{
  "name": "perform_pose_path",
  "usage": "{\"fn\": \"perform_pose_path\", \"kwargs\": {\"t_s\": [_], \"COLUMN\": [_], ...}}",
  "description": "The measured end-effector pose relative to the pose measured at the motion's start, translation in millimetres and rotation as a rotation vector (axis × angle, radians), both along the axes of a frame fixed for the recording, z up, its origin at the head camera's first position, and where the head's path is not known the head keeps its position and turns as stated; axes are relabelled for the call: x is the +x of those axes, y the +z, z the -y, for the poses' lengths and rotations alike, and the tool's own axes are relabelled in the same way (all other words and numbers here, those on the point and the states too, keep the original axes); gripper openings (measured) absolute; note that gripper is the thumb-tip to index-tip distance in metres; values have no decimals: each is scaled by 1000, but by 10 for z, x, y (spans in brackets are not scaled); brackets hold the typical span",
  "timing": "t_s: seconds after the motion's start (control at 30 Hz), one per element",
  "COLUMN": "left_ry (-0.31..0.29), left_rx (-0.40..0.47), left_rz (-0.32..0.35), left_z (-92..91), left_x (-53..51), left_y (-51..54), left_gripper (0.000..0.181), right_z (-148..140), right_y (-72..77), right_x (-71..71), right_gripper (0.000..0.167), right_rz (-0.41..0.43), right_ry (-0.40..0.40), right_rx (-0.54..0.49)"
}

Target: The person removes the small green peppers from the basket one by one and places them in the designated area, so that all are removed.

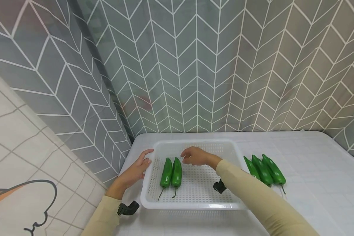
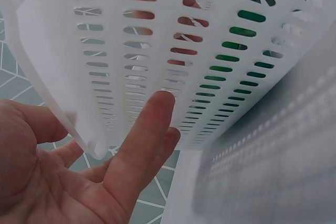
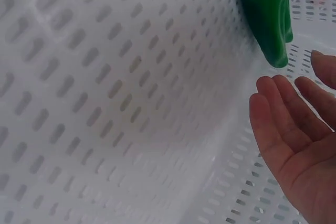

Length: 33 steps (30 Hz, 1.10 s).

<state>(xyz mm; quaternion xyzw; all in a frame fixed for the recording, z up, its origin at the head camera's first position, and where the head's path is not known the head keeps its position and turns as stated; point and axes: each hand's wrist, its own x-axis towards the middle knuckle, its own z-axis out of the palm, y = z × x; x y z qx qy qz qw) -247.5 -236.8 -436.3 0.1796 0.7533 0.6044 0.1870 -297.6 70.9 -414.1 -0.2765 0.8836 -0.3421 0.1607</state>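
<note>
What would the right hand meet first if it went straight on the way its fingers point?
Probably the nearer green pepper in the white basket, near its tip. The right hand is close beside it, but height is unclear, so it might pass over.

No text, label, brand, number or sign can be read in any of the three views.
</note>
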Motion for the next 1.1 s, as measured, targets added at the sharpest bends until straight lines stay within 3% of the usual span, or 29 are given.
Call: {"fn": "perform_pose_path", "kwargs": {"t_s": [0.37, 0.9, 1.1], "left_ry": [10, 4, 8], "left_rx": [-14, -15, -13], "left_rz": [-3, -7, -2], "left_z": [-1, -8, -9], "left_x": [-4, 12, 21], "left_y": [-1, 1, -2], "left_gripper": [50, 50, 51], "right_z": [120, 279, 314], "right_y": [-41, -105, -143], "right_x": [37, 70, 85], "right_gripper": [32, 36, 34], "right_rz": [-9, -1, -6], "right_ry": [-5, -135, -140], "right_rx": [61, 147, 138]}}
